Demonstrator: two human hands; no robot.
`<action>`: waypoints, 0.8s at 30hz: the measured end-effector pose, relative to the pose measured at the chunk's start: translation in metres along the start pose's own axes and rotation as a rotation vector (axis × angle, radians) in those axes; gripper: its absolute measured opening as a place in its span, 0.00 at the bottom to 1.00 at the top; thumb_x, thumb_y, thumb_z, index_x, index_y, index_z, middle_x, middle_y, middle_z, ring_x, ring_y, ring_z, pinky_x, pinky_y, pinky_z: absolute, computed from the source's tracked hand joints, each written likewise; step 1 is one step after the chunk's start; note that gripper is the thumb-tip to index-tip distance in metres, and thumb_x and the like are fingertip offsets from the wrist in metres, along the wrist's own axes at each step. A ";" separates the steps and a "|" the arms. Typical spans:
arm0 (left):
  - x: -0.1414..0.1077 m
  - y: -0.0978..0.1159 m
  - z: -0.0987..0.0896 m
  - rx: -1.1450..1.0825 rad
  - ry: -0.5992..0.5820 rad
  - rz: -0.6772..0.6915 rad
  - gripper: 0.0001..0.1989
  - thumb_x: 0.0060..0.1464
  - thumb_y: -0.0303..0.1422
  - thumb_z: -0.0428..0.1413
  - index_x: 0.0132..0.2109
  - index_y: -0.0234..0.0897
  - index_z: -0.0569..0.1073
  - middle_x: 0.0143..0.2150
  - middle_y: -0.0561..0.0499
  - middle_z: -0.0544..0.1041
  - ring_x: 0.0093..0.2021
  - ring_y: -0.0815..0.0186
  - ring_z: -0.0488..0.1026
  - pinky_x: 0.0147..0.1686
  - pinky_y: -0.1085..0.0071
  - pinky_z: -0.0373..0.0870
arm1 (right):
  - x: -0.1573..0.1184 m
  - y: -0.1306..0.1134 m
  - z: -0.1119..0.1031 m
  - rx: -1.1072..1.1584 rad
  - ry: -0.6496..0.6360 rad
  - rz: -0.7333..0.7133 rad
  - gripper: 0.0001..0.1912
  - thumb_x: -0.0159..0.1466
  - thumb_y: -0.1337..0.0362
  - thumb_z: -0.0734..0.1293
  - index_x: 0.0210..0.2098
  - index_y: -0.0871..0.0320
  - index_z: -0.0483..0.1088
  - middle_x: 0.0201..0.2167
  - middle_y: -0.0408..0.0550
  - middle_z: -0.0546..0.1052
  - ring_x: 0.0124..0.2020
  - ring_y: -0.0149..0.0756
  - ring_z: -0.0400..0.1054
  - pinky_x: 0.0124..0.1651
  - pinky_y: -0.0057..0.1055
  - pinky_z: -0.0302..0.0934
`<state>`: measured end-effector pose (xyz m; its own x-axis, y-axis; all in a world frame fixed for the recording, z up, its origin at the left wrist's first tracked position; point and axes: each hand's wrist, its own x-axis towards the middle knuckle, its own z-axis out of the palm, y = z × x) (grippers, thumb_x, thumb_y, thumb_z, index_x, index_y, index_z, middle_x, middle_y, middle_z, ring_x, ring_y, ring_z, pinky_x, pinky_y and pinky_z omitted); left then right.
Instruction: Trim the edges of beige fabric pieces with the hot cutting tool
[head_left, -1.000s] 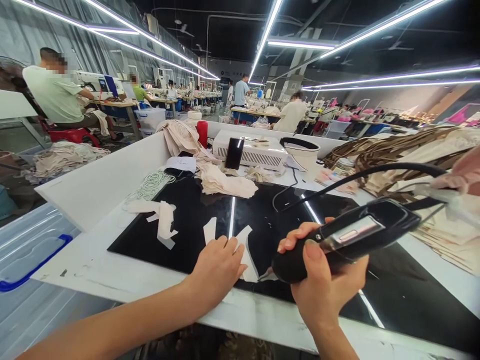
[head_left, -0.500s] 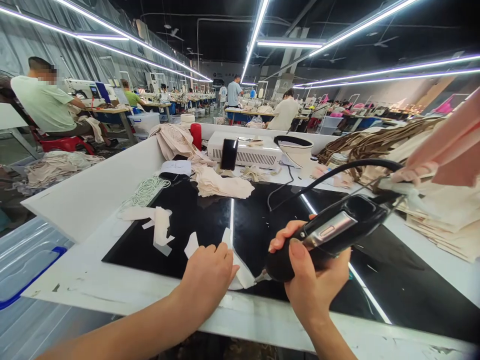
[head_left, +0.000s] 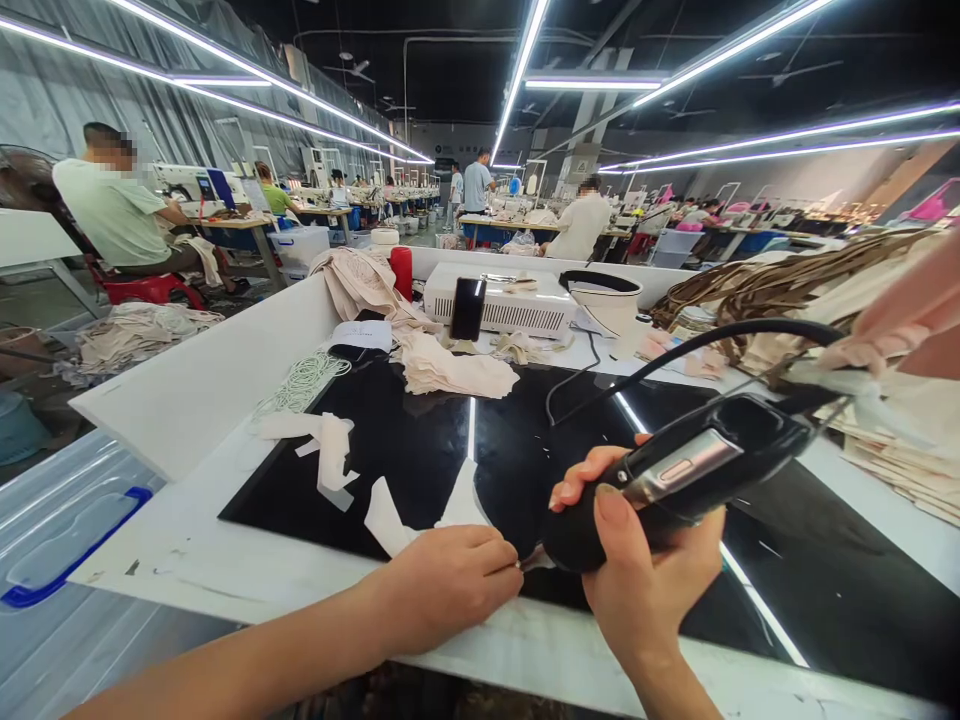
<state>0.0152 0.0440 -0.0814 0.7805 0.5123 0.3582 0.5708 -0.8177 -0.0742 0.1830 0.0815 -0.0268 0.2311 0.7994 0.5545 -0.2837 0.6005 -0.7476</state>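
Note:
My right hand [head_left: 649, 590] is wrapped round a black corded handheld tool [head_left: 682, 480] with a silver panel, its narrow metal tip pointing down and left. Just left of that tip, the fingers of my left hand [head_left: 461, 575] are pinched together on the near edge of a white fabric piece [head_left: 463, 500]. Two pointed ends of white material stick out beyond my hand; its middle is hidden under my palm. Beneath lies a glossy black board [head_left: 525, 440] on the white table [head_left: 247, 580]. White fabric strips [head_left: 330, 455] rest at the board's left.
Stacked beige fabric pieces [head_left: 457, 365] lie at the board's far edge, before a phone [head_left: 468, 309] and a white vented box [head_left: 517, 300]. The tool's cable [head_left: 712, 335] arches to the right. Pale cord [head_left: 311, 380] lies left. Several people sit or stand beyond.
My left hand has slid right and nearer to me, up to the tool's tip, and its fingers now pinch the fabric's edge. The view has shifted slightly.

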 end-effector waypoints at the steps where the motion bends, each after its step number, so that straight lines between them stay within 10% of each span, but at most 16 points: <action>1: -0.002 -0.001 0.001 -0.010 0.001 -0.004 0.07 0.72 0.23 0.50 0.48 0.31 0.73 0.43 0.47 0.77 0.47 0.63 0.75 0.48 0.69 0.75 | 0.000 0.000 0.000 0.001 0.001 0.002 0.23 0.62 0.64 0.76 0.53 0.50 0.66 0.35 0.40 0.77 0.26 0.32 0.73 0.28 0.34 0.72; 24: -0.022 -0.003 -0.008 -0.155 0.053 -0.202 0.12 0.72 0.26 0.51 0.57 0.37 0.73 0.51 0.46 0.77 0.51 0.63 0.75 0.52 0.70 0.75 | 0.003 -0.008 0.009 0.015 0.035 0.003 0.21 0.59 0.63 0.77 0.50 0.51 0.70 0.31 0.39 0.78 0.24 0.33 0.72 0.27 0.35 0.71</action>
<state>-0.0054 0.0333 -0.0816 0.6380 0.6581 0.3997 0.6646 -0.7328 0.1458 0.1776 0.0786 -0.0158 0.2627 0.8002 0.5391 -0.2986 0.5987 -0.7432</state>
